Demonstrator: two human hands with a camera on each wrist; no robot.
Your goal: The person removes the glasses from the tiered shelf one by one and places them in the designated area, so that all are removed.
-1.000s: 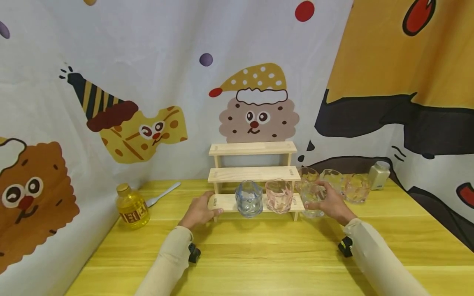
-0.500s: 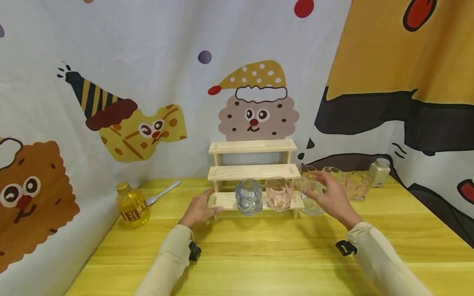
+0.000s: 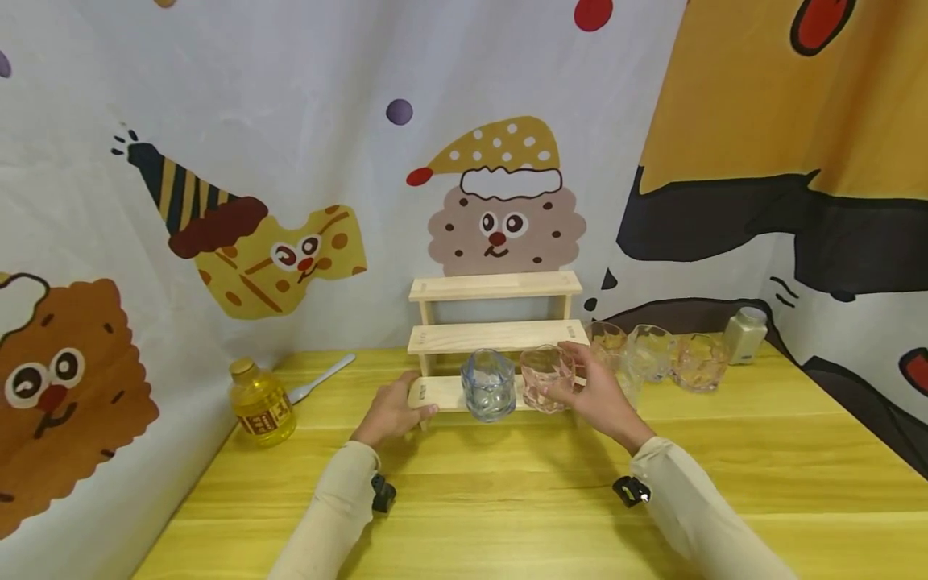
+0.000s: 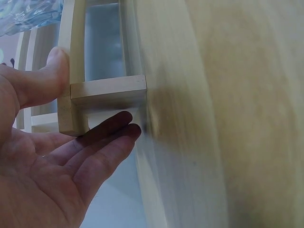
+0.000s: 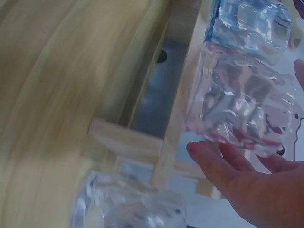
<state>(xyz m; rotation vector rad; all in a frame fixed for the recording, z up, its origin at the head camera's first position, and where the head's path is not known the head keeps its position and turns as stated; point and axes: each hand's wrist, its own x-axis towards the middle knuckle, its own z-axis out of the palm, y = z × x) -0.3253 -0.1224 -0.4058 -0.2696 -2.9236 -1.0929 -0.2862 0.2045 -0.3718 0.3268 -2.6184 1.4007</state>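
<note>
The left hand (image 3: 391, 412) rests on the left end of the bottom step of a small three-tier wooden rack (image 3: 495, 337) that stands on the yellow desk (image 3: 507, 491) against the cartoon backdrop. In the left wrist view its thumb (image 4: 45, 80) presses the front edge of that step while the straight fingers (image 4: 102, 142) lie loosely beneath the corner, so the hand is relaxed and steadies the rack rather than clenching it.

The right hand (image 3: 598, 395) reaches in from about 4 o'clock of the rack to a pink glass (image 3: 547, 379) that sits on the bottom step. Its fingers are spread and nearly straight; the fingertips are at the glass's right side, at or just short of touching, and the right wrist view shows them (image 5: 213, 161) just under the glass without closing round it. A blue glass (image 3: 489, 385) stands just beside the pink one, at its 9 o'clock, on the same step.

At 3 o'clock of the rack, a clear glass (image 3: 627, 379) stands on the desk just behind the right hand, and three more glasses (image 3: 652, 353) stand in a row farther back, with a white jar (image 3: 743, 334) beyond them. At 9 o'clock of the rack stand a yellow bottle (image 3: 259, 401) and, behind it, a pale utensil (image 3: 321, 379).
</note>
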